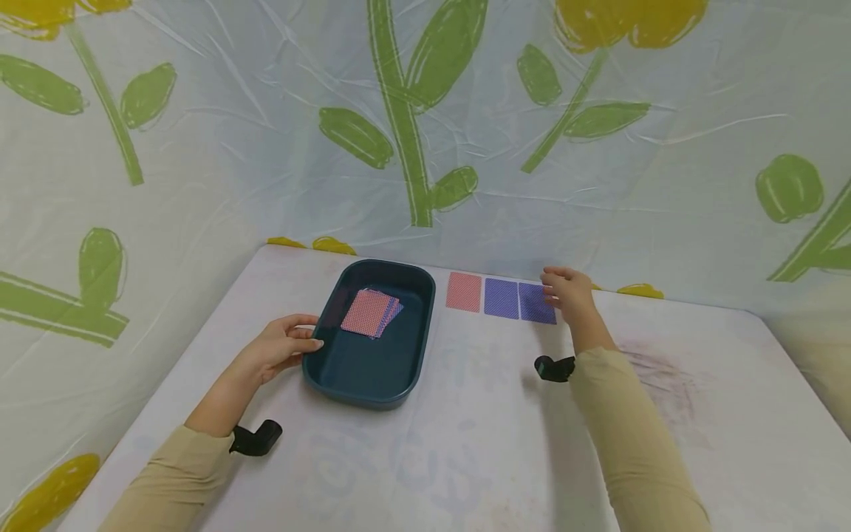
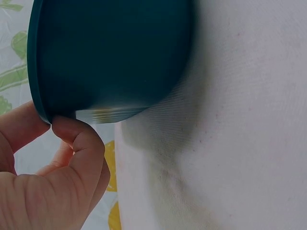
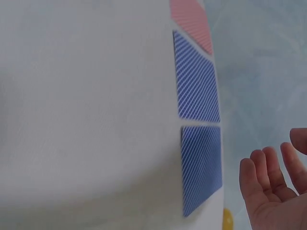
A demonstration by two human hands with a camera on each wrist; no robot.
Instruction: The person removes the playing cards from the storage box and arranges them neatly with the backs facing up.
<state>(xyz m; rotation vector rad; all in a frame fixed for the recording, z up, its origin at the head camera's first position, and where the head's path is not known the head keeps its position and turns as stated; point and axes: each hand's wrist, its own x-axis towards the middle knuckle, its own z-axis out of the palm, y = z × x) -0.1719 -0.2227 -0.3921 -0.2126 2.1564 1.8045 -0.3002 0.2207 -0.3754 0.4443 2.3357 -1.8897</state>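
Observation:
My left hand pinches the left rim of a dark teal tray, thumb on one side and fingers on the other in the left wrist view. Inside the tray lies a loose stack of playing cards, a red-backed one on top and blue-backed ones fanned below. Along the table's far edge, face down in a row, are a red-backed card, a blue-backed card and a second blue-backed card. My right hand hovers by that last card, fingers loosely bent, holding nothing.
A white table spreads below, its far edge against a sheet printed with green leaves and yellow flowers. Black wrist cameras stick out from both forearms near the sleeves.

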